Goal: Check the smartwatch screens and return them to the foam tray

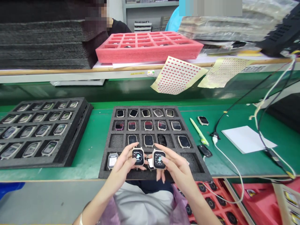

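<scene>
My left hand [124,162] grips a square smartwatch body [138,156] with a lit screen, thumb resting on its face. My right hand [172,164] holds a second lit watch body [159,159] right beside it, fingers curled round its edge. Both are held just above the near row of a black foam tray [199,165] whose cells hold several more watch bodies, most with dark screens. One lit watch [112,160] lies in the tray's near-left cell.
A second black tray [77,131] of watch bodies lies to the left on the green bench. A green pen [198,131], loose watches [202,120], white paper [246,139] and cables [231,165] lie right. Pink foam tray [147,53] and dot-sticker sheets [177,75] sit on the shelf; red trays [262,203] below right.
</scene>
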### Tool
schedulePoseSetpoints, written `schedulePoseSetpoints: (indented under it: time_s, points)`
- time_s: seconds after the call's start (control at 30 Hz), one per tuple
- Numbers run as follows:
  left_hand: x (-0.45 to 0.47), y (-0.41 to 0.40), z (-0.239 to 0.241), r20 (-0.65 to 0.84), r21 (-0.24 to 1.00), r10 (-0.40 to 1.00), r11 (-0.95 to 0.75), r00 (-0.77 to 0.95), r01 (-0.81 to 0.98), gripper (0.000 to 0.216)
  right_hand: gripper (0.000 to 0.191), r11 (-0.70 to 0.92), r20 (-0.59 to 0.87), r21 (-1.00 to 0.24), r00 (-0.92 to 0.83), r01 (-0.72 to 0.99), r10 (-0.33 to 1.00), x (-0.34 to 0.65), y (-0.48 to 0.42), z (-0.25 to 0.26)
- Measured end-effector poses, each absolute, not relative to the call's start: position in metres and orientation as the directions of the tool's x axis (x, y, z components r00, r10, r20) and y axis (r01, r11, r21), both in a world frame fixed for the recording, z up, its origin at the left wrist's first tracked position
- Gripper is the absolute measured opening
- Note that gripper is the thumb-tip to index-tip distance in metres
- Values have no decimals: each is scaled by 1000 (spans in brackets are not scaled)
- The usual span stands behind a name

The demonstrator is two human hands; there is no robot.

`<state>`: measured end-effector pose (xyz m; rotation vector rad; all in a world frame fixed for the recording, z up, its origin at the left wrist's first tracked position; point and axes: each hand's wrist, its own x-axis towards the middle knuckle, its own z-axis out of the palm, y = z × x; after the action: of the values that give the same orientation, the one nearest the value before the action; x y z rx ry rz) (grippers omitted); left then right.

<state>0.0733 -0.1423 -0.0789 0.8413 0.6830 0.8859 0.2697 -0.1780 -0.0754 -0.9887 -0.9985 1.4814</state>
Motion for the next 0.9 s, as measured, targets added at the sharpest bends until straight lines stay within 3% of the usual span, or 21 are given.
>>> schedulePoseSetpoints:
  time_s: [0.37,0.57,0.63,0.7,0.8,0.9]
  points:
    - [73,-143,-81,-111,881,850,324,514,-345,32,38,-33,-27,-977,-32,-210,999,266,-181,-75]
    - [70,-142,-81,-113,876,852,329,511,-354,36,74,-50,-30,-993,-175,-111,984,276,-188,-69]
    - [69,-141,-78,-119,869,846,342,520,-358,38,70,-55,-57,-998,-217,14,974,287,-192,-64]
    - [68,-140,-76,-123,866,843,349,524,-358,39,61,-16,-72,-970,-223,243,972,303,-196,-58]
    - [68,-139,-72,-124,874,846,341,519,-346,38,46,120,3,-797,-193,592,981,334,-198,-50]
    - [69,-137,-71,-140,885,847,339,513,-319,35,36,193,73,-621,-190,759,979,364,-194,-48]
